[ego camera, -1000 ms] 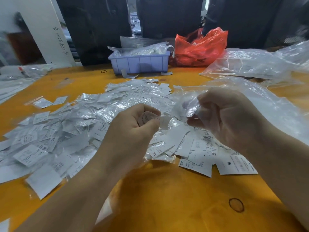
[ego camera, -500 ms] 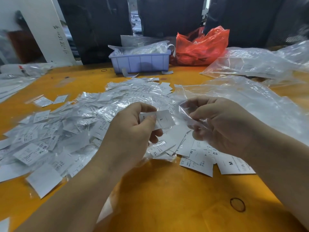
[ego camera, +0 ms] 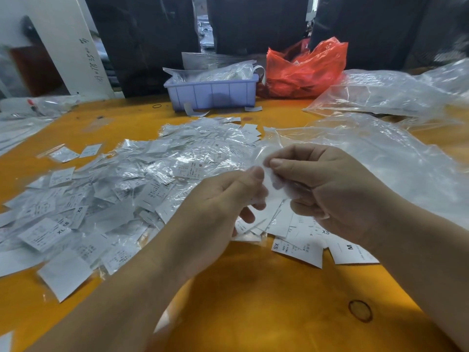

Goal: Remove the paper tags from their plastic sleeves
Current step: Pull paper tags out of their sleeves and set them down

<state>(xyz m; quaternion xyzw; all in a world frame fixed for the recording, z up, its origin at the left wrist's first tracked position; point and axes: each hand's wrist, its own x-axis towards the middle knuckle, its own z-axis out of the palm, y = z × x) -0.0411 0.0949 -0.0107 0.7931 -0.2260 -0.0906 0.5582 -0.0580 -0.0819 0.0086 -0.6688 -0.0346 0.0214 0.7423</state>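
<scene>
Both hands point(ego camera: 274, 191) pinching one sleeved tag point(ego camera: 270, 182), above tag pile point(ego camera: 127, 189)

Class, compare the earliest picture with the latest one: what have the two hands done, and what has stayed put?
The left hand and right hand, apart half a second ago with tag and sleeve separated, have come together and now both pinch one small white piece between their fingertips. The sleeved pile, bare tags, blue bin and red bag stayed put.
</scene>
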